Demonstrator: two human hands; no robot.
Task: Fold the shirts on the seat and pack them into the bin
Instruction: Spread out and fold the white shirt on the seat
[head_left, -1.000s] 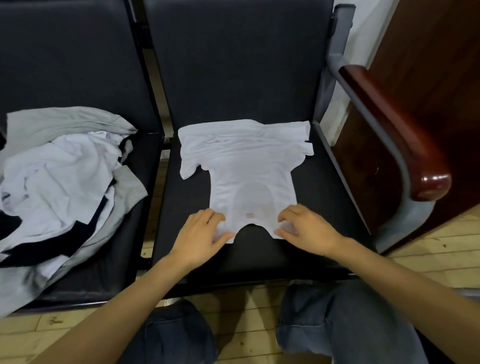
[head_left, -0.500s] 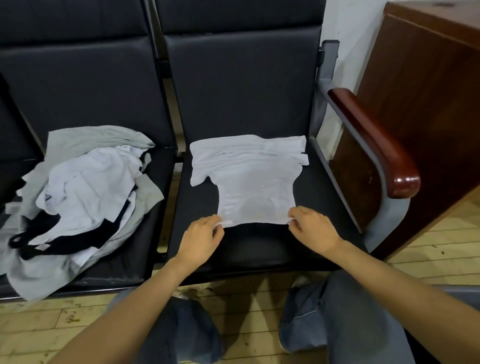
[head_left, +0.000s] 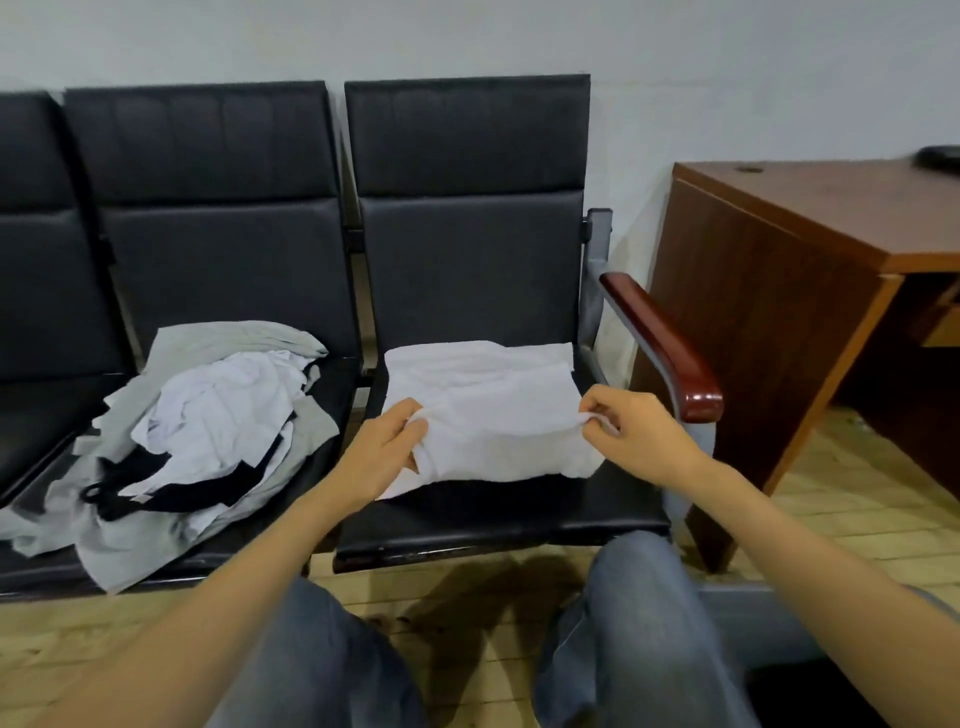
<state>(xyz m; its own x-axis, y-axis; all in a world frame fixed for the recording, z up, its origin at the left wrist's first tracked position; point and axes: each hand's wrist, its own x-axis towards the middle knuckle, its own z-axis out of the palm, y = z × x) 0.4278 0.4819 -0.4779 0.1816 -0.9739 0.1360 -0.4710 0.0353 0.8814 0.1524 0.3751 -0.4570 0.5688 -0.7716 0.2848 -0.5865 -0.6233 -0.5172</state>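
- One white shirt (head_left: 488, 410) lies on the right-most seat (head_left: 493, 514), far part flat on the cushion, near part raised off it.
- The left hand (head_left: 382, 452) has thumb and fingers curled round the shirt's left edge. The right hand (head_left: 636, 434) pinches the right edge between thumb and fingertips. Both grips are closed on cloth.
- By my reading we are mid-fold, and the near half looks set to go over the far half. This shirt is no finished packet yet.
- Plenty is left: the pile of shirts (head_left: 208, 431) on the middle seat (head_left: 311, 499) is white, grey and black, all crumpled, none folded.
- There is no bin in view anywhere, so nothing shows as packed. I judge the task barely begun.
- The wooden armrest (head_left: 660, 345) and the desk (head_left: 779, 270) stand off to the right, apart from the work.
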